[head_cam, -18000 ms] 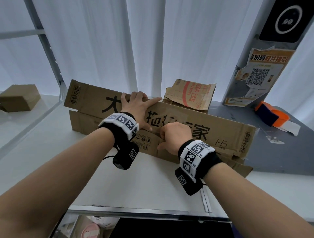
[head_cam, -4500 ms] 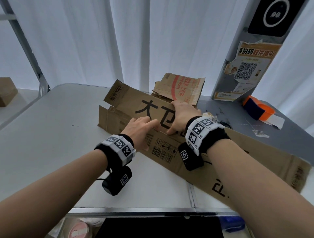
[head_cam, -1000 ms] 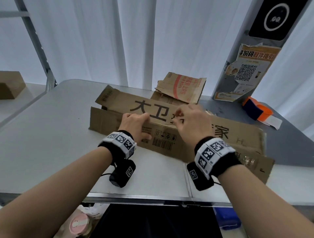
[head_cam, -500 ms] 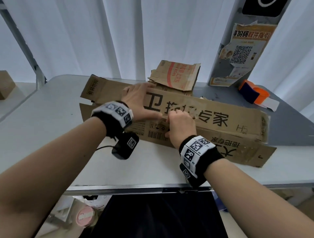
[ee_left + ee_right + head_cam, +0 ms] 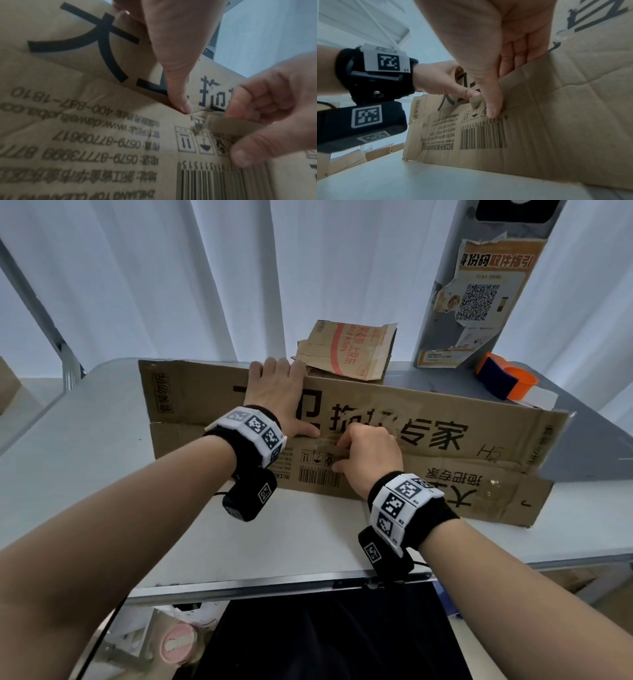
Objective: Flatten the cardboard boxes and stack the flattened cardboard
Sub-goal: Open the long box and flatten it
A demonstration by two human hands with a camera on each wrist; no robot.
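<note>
A long brown cardboard box (image 5: 513, 433) with large black characters lies on the white table (image 5: 85, 457). My left hand (image 5: 277, 395) presses flat on its upper panel, fingers reaching the far edge and thumb (image 5: 180, 102) at the seam. My right hand (image 5: 363, 453) is curled at that seam above the barcode (image 5: 482, 136). It pinches a tan tape strip (image 5: 223, 125) whose end is lifted off the cardboard. A smaller flattened cardboard piece (image 5: 346, 350) with red print lies behind the box.
An orange and blue tape dispenser (image 5: 507, 378) sits at the back right beside a grey pillar (image 5: 442, 285) with a QR poster. Another brown box (image 5: 7, 385) shows at the far left. The table's front edge (image 5: 274, 580) is close to me.
Over the last second my right hand came down to the seam and took hold of the tape strip. My left hand slid up the upper panel to its far edge.
</note>
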